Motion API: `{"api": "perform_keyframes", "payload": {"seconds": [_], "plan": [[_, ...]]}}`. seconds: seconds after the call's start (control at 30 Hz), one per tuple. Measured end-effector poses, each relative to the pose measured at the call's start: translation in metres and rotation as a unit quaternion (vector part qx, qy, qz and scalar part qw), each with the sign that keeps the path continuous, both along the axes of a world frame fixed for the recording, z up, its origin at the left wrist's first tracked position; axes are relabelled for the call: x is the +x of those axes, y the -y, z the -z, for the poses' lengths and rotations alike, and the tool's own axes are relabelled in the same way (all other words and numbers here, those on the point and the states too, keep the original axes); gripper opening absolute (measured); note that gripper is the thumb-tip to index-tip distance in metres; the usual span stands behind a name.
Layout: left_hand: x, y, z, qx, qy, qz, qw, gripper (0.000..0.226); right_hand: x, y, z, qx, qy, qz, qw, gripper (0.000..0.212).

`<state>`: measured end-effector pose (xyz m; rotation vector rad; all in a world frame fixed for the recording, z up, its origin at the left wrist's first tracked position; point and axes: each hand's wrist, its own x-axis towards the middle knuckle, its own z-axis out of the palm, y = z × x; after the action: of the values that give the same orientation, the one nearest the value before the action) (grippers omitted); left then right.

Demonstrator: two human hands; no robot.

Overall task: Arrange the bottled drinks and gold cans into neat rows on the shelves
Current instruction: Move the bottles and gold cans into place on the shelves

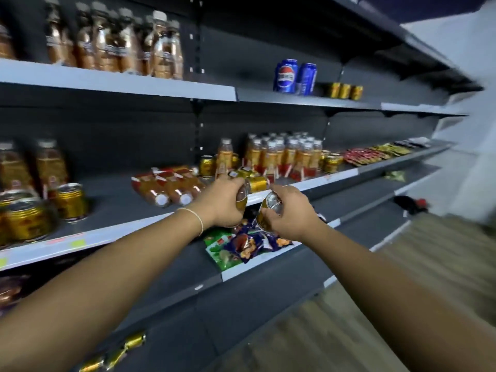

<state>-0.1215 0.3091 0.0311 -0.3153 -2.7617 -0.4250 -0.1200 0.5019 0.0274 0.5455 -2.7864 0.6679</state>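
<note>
The left hand (222, 202) is curled round a gold can (242, 202), mostly hidden by its fingers. The right hand (292, 213) grips a second can (269, 210), tilted with its top toward the camera. Both are held just in front of the middle shelf (128, 210). On that shelf a fallen can (259, 183) lies just beyond the hands, flat bottles (166, 187) lie to the left, and upright bottles (284, 154) stand grouped farther back. Blue cans (294, 76) stand on the shelf above.
</note>
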Motion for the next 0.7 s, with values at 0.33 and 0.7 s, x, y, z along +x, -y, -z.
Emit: {"api": "perform_keyframes", "payload": {"seconds": [0.33, 0.7], "plan": [[-0.106, -0.126, 0.022, -0.002, 0.08, 0.113, 0.99, 0.02, -0.051, -0.121, 0.016, -0.015, 0.086, 0.135, 0.987, 0.017], [-0.272, -0.225, 0.023, 0.005, 0.107, 0.159, 0.981, 0.03, -0.198, -0.214, 0.011, -0.004, 0.065, 0.192, 0.979, 0.041]]}}
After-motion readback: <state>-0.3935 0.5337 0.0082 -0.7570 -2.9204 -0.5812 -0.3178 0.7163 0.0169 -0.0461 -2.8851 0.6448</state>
